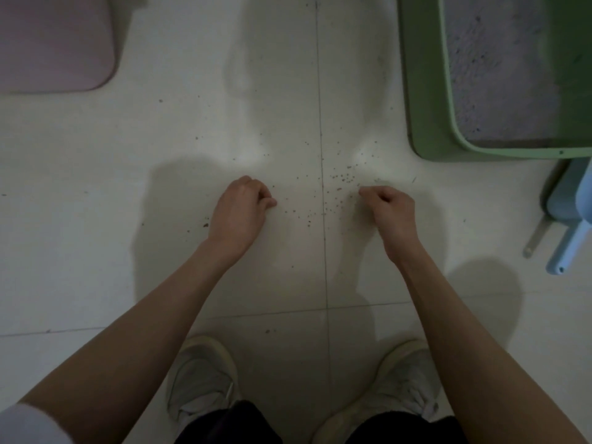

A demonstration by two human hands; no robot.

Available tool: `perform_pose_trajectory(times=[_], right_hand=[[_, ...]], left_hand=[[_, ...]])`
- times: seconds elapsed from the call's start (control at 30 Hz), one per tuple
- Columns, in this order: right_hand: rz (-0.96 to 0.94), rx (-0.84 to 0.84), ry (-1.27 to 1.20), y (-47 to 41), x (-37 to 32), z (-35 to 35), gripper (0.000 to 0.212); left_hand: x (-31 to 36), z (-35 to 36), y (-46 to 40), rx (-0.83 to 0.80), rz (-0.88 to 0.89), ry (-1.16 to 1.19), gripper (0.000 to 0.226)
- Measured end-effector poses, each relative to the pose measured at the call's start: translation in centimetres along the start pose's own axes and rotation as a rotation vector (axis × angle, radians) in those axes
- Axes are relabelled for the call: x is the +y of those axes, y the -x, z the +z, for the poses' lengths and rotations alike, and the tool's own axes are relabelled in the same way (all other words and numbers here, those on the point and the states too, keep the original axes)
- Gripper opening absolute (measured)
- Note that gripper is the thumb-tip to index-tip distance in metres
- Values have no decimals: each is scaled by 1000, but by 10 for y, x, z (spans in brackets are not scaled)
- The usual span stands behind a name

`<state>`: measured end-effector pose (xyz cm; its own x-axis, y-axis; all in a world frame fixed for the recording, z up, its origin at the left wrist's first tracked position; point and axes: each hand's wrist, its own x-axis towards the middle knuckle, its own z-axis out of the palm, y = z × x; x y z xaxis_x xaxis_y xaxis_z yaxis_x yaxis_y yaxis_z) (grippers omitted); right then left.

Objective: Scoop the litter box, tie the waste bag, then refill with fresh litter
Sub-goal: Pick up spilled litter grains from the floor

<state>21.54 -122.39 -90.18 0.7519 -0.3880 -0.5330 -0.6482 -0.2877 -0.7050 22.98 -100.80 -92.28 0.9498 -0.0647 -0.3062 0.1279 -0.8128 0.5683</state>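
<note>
Our left hand (238, 208) and right hand (389, 209) hover with curled fingers gripping nothing visible. To scoop well, we should reach the blue scoop (571, 225) by the floor's right edge, below the green litter box (426, 91).

Floor (96, 174): smooth pale tile, faint sheen. Litter box (426, 91): matt green plastic; litter (499, 68) inside grey, granular. Mat (54, 43): soft matt pink.

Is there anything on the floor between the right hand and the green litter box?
Nothing big: between the right hand and the green plastic litter box lies only bare pale tile floor with small scattered litter grains.
</note>
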Motion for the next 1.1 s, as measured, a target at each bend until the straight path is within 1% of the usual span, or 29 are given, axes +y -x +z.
perform_pose_trajectory(times=[0.1,0.2,0.27,0.33,0.43,0.5,0.53,0.57,0.6,0.63,0.67,0.73,0.77,0.8,0.83,0.9,0.93,1.0,1.07,1.1], right_hand=[[-97,13,225,-6,-4,12,19],[-154,6,337,-8,-10,25,26],[-190,-4,406,-9,-12,30,25],[-222,0,455,-9,-12,33,19],[-249,-6,487,-8,-9,33,19],[-253,-19,495,-7,-8,33,20],[-255,-24,483,-7,-9,32,20],[-245,-21,431,-7,-11,30,20],[-214,-10,312,-5,-13,27,18],[-155,-14,121,-3,-15,21,15],[-78,-44,-114,0,-17,14,16],[95,-178,-631,6,-16,1,22],[176,-238,-829,9,-14,-5,21],[239,-285,-949,12,-12,-9,20],[275,-321,-1018,14,-10,-11,21],[295,-346,-1072,15,-7,-11,28],[304,-340,-1086,15,-7,-11,32],[330,-314,-1094,13,-7,-9,32],[305,-268,-968,9,-7,-4,27],[252,-223,-811,7,-6,-1,24]], left_hand=[[2,1,-1,-13,22,-41,19],[3,4,0,-26,64,-91,20],[2,5,0,-28,93,-141,21],[2,6,-1,-32,125,-223,22],[4,8,0,-65,150,-329,24],[5,9,1,-69,140,-301,23],[6,8,1,-57,120,-218,21],[8,6,1,-42,74,-92,20],[10,3,2,-45,-1,65,19],[13,-1,2,-85,-101,279,18],[15,-7,3,-155,-207,563,19],[19,-18,2,-317,-397,1152,22],[19,-24,2,-372,-453,1337,22],[19,-27,0,-412,-474,1422,22],[20,-29,-1,-438,-475,1448,24],[23,-29,-5,-453,-445,1392,35],[25,-27,-7,-449,-414,1338,34],[27,-24,-11,-430,-369,1225,22],[30,-19,-16,-396,-369,1141,18],[33,-17,-18,-386,-380,1098,18]])
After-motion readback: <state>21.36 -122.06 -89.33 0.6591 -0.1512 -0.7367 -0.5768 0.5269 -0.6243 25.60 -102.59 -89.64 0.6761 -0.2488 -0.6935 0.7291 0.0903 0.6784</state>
